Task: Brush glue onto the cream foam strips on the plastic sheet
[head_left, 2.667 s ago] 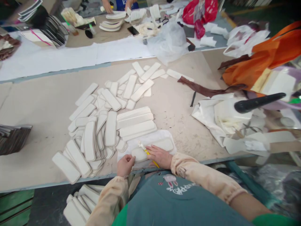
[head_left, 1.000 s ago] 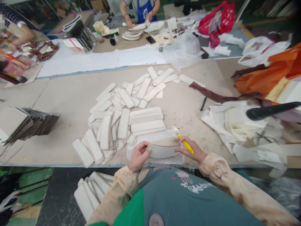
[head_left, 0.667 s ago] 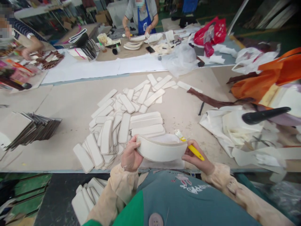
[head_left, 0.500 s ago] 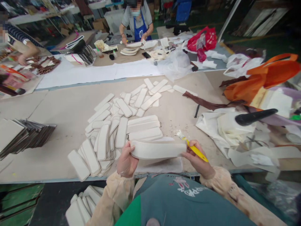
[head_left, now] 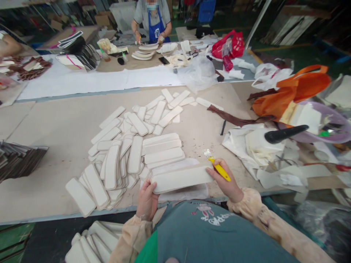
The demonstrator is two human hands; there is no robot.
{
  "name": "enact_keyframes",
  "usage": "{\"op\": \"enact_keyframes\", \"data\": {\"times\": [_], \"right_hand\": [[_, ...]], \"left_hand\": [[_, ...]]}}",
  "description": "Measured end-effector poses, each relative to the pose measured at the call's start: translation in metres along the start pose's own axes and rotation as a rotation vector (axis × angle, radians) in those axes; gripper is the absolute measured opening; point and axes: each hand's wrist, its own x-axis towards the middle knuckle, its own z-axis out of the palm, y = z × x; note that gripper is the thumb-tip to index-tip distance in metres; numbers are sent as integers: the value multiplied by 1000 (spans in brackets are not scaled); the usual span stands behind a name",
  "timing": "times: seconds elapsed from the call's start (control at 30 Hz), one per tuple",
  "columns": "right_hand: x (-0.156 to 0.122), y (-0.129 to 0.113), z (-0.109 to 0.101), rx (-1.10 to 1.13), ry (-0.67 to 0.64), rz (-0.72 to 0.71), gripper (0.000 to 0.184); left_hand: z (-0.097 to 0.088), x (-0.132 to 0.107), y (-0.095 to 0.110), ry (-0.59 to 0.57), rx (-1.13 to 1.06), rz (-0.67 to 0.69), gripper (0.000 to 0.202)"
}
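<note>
A long off-white strip with rounded ends (head_left: 182, 178) is stretched between my hands over the front of the table. My left hand (head_left: 148, 200) is closed on its left end, thumb on top. The right end is pinched by my right hand (head_left: 225, 180), which also keeps hold of a yellow-handled brush (head_left: 219, 169), its pale bristles pointing away from me. Just beyond the strip lie a few similar strips in a row (head_left: 164, 156). A loose heap of more such pieces (head_left: 112, 164) spreads to the left and back.
Dark-edged pieces are stacked (head_left: 20, 160) at the left. On the right stand a white container with a black handle (head_left: 264, 144), an orange bag (head_left: 293, 96) and a purple basin (head_left: 341, 124). A co-worker in a blue apron (head_left: 157, 27) handles pale strips at the table opposite.
The strip has gone from bowed to flatter, with its right end tilted up and its upper face showing more. Both hands keep their hold. The whole view has shifted slightly.
</note>
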Motion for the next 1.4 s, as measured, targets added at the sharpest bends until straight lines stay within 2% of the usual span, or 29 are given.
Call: {"op": "enact_keyframes", "data": {"times": [0.5,0.7,0.83,1.2,1.4], "right_hand": [[-1,5,-4,-124,68,-65,19],[-4,2,-18,12,-49,-18,32],[-5,-4,-27,-21,-96,-21,29],[-15,2,-36,-138,-27,-45,20],[-15,4,-39,-193,38,-89,20]], "left_hand": [[2,-2,-13,23,77,2,19],[2,-4,-12,39,64,-4,29],[2,-6,-14,32,65,-7,35],[3,-16,-31,-17,77,-13,36],[8,-19,-33,-31,72,-14,34]]}}
